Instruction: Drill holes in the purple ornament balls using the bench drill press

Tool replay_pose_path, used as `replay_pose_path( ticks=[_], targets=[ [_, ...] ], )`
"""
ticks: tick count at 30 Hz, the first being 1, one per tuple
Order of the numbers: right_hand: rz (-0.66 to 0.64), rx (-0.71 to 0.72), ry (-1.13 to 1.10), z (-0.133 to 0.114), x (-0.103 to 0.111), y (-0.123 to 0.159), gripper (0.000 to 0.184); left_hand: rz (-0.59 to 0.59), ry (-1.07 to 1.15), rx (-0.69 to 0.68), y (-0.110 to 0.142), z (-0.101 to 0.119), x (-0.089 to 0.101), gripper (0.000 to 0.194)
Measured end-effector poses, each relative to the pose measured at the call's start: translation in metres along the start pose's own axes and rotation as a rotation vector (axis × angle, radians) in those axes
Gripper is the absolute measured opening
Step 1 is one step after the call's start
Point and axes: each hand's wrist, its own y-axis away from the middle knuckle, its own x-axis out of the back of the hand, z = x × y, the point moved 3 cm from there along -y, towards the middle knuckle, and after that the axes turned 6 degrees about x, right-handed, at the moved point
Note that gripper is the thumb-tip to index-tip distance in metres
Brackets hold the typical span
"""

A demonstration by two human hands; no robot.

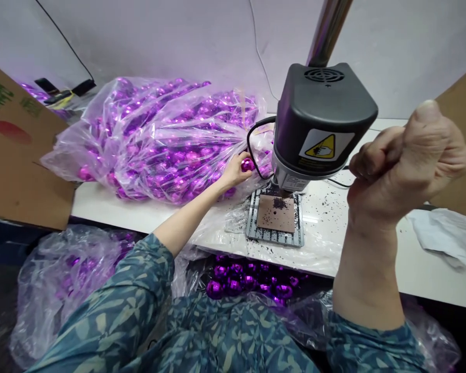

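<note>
The left hand (233, 173) holds a purple bauble (247, 165) near a drill press (320, 119); the right hand (407, 166) is clenched.

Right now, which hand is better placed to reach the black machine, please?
Probably left: the left hand holds a purple ball beside the machine, while the right hand is raised in a fist.

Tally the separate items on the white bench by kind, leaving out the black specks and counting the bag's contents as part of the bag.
Plastic bag of purple baubles: 1
Drill press: 1
Slotted metal plate: 1
Crumpled white sheet: 1
Total: 4
</note>
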Motion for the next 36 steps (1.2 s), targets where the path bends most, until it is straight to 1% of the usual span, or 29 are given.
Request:
replay_pose_path(
  ticks=[1, 3, 5, 7, 9, 12, 14, 16, 20, 26, 29, 32, 36],
  targets=[
    [-0.005, 0.004, 0.003, 0.001, 0.001, 0.0, 0.05, 0.009, 0.003, 0.004, 0.009, 0.006, 0.007, 0.047],
    [-0.01, 0.011, 0.007, 0.003, 0.002, 0.0, 0.051, -0.016, 0.066, 0.052, 0.028, 0.016, 0.019, 0.046],
    [-0.003, 0.019, -0.002, 0.004, 0.002, 0.0, 0.051, -0.069, 0.264, 0.121, 0.047, 0.022, 0.025, 0.039],
    [0.003, 0.027, -0.024, 0.005, 0.002, 0.0, 0.051, -0.138, 0.487, 0.191, 0.067, 0.025, 0.024, 0.04],
    [0.002, 0.035, -0.037, 0.005, 0.001, 0.0, 0.053, -0.203, 0.635, 0.246, 0.085, 0.024, 0.016, 0.044],
    [0.005, 0.031, -0.045, 0.003, -0.001, 0.001, 0.053, -0.287, 0.746, 0.336, 0.107, 0.022, -0.007, 0.045],
    [0.007, 0.018, -0.048, 0.001, -0.001, 0.002, 0.051, -0.302, 0.787, 0.389, 0.117, 0.021, -0.023, 0.046],
    [-0.013, 0.007, -0.034, 0.0, 0.0, 0.004, 0.048, -0.287, 0.804, 0.403, 0.123, 0.021, -0.035, 0.048],
    [-0.037, 0.04, -0.019, 0.001, 0.002, 0.009, 0.044, -0.245, 0.804, 0.332, 0.124, 0.022, -0.05, 0.053],
    [-0.013, 0.054, -0.11, 0.004, 0.002, 0.01, 0.046, -0.306, 0.677, 0.168, 0.117, 0.017, -0.065, 0.058],
    [-0.025, 0.056, -0.079, 0.004, 0.002, 0.01, 0.047, -0.315, 0.64, 0.13, 0.116, 0.017, -0.07, 0.061],
    [-0.04, 0.044, -0.011, 0.004, 0.002, 0.01, 0.049, -0.317, 0.589, 0.094, 0.118, 0.021, -0.072, 0.063],
    [-0.028, 0.074, -0.079, 0.004, 0.003, 0.01, 0.046, -0.32, 0.491, 0.024, 0.128, 0.03, -0.077, 0.059]
  ],
)
